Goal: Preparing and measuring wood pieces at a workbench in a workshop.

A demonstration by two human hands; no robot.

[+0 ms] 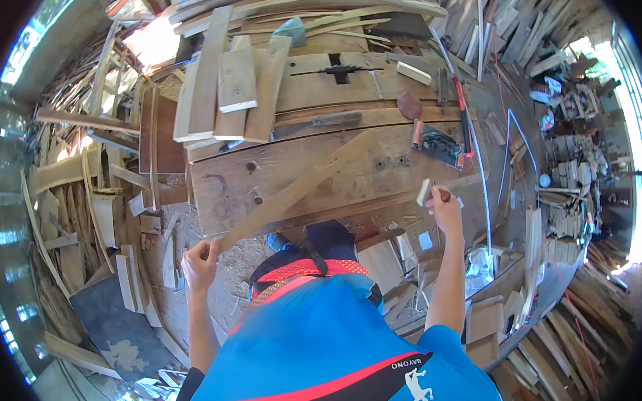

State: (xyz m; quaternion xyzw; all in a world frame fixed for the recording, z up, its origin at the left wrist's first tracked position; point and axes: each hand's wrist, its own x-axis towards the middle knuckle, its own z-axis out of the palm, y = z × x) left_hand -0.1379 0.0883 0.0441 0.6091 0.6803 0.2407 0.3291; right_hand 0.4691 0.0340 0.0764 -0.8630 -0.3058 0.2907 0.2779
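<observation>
A long, thin wooden strip [284, 204] slants across the bench top [224, 174], its near end sticking out past the front edge. My left hand [200, 264] is closed round that near end. Over the bench's front right edge, my right hand [445, 211] grips a small tool [424, 191] with a pale, block-like head; a brown, rounded part shows at the fingers. Its exact kind is hard to make out. The tool and the strip are apart.
Several planks [238, 83] lie at the bench's back left. Behind the bench, a dark cross-shaped opening [339, 69] shows in a wooden surface. A pale block [413, 74], a red-and-black bar tool [462, 110] and a blue-white cord [488, 216] lie to the right. Wood scraps surround me.
</observation>
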